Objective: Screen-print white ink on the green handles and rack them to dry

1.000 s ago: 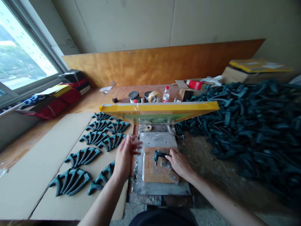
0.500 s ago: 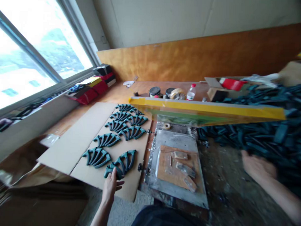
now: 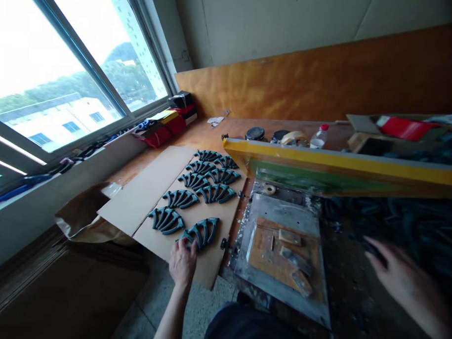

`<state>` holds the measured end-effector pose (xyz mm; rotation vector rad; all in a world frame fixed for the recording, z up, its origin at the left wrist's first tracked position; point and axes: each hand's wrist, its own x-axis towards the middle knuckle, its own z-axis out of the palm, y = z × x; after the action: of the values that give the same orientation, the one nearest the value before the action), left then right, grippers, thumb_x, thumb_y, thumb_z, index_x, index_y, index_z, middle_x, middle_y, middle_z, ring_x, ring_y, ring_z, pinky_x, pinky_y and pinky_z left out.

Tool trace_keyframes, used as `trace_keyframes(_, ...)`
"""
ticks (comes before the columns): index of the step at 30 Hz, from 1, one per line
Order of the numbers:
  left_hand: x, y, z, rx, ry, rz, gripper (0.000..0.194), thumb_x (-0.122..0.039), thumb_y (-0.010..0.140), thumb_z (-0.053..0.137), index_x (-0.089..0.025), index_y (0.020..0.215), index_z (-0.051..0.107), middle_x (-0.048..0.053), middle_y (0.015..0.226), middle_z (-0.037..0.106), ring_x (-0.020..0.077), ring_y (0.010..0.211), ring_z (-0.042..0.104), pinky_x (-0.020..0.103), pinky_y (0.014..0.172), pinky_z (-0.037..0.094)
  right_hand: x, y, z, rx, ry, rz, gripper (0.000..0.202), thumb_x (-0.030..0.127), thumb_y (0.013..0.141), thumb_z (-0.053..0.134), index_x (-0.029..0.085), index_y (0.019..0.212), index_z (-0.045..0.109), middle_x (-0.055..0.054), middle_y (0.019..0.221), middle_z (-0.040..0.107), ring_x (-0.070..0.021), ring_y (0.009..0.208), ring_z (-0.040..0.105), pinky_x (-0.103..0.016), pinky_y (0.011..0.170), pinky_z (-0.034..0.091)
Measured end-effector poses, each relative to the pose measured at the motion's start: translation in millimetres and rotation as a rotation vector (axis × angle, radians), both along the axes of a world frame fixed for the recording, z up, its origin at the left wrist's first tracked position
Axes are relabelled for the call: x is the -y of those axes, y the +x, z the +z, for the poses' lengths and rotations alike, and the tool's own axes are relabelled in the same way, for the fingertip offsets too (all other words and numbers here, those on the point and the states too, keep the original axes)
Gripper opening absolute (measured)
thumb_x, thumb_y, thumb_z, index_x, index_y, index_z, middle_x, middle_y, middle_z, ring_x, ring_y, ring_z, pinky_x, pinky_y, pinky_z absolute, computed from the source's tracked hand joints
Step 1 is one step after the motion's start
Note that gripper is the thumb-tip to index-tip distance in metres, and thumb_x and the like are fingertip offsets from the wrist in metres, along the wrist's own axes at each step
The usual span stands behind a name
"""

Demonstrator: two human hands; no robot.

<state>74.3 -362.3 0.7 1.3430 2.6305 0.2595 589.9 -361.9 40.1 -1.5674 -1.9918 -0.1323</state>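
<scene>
On the cardboard sheet (image 3: pixel 145 189), dark green curved handle-like pieces (image 3: pixel 180 199) lie in several fan-shaped groups. My left hand (image 3: pixel 183 262) is at the nearest fan (image 3: pixel 205 233), its thumb and fingers around the near end of a piece; the fingertips are partly hidden. Over on the right, my right hand (image 3: pixel 403 279) has a dark curved piece (image 3: pixel 375 251) between thumb and fingers, somewhat blurred. It is just in front of a large heap of similar pieces (image 3: pixel 413 218), which lies in shadow.
A metal plate (image 3: pixel 287 206) with a wooden board and small blocks stands between my hands. Above it slants a yellow-edged screen frame (image 3: pixel 345 156). Behind are dark-lidded jars (image 3: pixel 255 134), a tape roll (image 3: pixel 294 138) and a red-capped bottle (image 3: pixel 319 136). Windows are on the left.
My view has turned left. My left hand has drawn its fingers in around the near end of the front fan. My right hand has come back from the heap with a dark piece.
</scene>
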Motion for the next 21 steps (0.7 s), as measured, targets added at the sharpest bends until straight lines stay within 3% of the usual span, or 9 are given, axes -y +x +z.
trace_keyframes(3, -0.9, 37.2, -10.1, -0.103, 0.067, -0.110, 0.055, -0.055, 0.087, 0.045, -0.025, 0.133, 0.052, 0.012, 0.142, 0.049, 0.0306, 0.129, 0.044, 0.044, 0.097, 0.043, 6.3, -38.8, -18.2, 0.096, 0.008, 0.047, 0.037, 0.036, 0.096, 0.038, 0.024, 0.124, 0.059, -0.008, 0.097, 0.064, -0.0198, 0.074, 0.063, -0.030, 0.062, 0.050)
trace_keyframes(7, -14.2, 60.3, -25.9, -0.073, -0.022, -0.056, 0.063, -0.058, 0.084, 0.047, -0.021, 0.136, 0.051, 0.014, 0.147, 0.043, 0.0398, 0.134, 0.034, 0.054, 0.098, 0.039, -0.5, -93.0, -35.4, 0.164, 0.008, 0.237, 0.040, 0.016, 0.092, 0.037, 0.028, 0.118, 0.066, -0.005, 0.106, 0.065, -0.0171, 0.091, 0.063, -0.026, 0.077, 0.051)
trace_keyframes(10, -21.2, 57.5, -30.8, -0.056, -0.032, -0.042, 0.061, -0.053, 0.086, 0.048, -0.017, 0.134, 0.053, 0.018, 0.146, 0.044, 0.0434, 0.134, 0.033, 0.057, 0.099, 0.035, -8.4, -105.2, -37.6, 0.187, 0.005, 0.301, 0.050, 0.006, 0.086, 0.035, 0.029, 0.116, 0.067, -0.005, 0.108, 0.065, -0.0181, 0.096, 0.062, -0.027, 0.080, 0.052)
trace_keyframes(15, -12.4, 48.3, -30.1, -0.041, -0.011, -0.095, 0.048, -0.041, 0.085, 0.055, -0.018, 0.128, 0.060, 0.017, 0.143, 0.049, 0.0417, 0.134, 0.035, 0.056, 0.103, 0.034, -16.8, -102.6, -47.9, 0.134, -0.049, 0.288, 0.046, 0.011, 0.087, 0.039, 0.029, 0.119, 0.067, -0.006, 0.107, 0.064, -0.0190, 0.096, 0.061, -0.028, 0.079, 0.054)
trace_keyframes(18, -12.7, 36.8, -26.0, -0.067, 0.076, -0.295, 0.045, -0.036, 0.081, 0.062, -0.021, 0.124, 0.064, 0.013, 0.141, 0.052, 0.0398, 0.135, 0.036, 0.054, 0.107, 0.031, -16.7, -102.0, -60.6, 0.132, -0.028, 0.272, 0.047, 0.011, 0.087, 0.039, 0.030, 0.120, 0.066, -0.005, 0.110, 0.064, -0.0195, 0.097, 0.061, -0.030, 0.081, 0.055)
trace_keyframes(21, -33.4, 14.8, -19.2, -0.038, 0.118, -0.537, 0.049, -0.037, 0.076, 0.069, -0.025, 0.123, 0.065, 0.010, 0.140, 0.053, 0.0387, 0.135, 0.037, 0.053, 0.110, 0.030, -15.3, -101.8, -69.9, 0.139, -0.024, 0.256, 0.047, 0.011, 0.087, 0.039, 0.032, 0.120, 0.065, -0.004, 0.112, 0.064, -0.0195, 0.098, 0.061, -0.030, 0.080, 0.055)
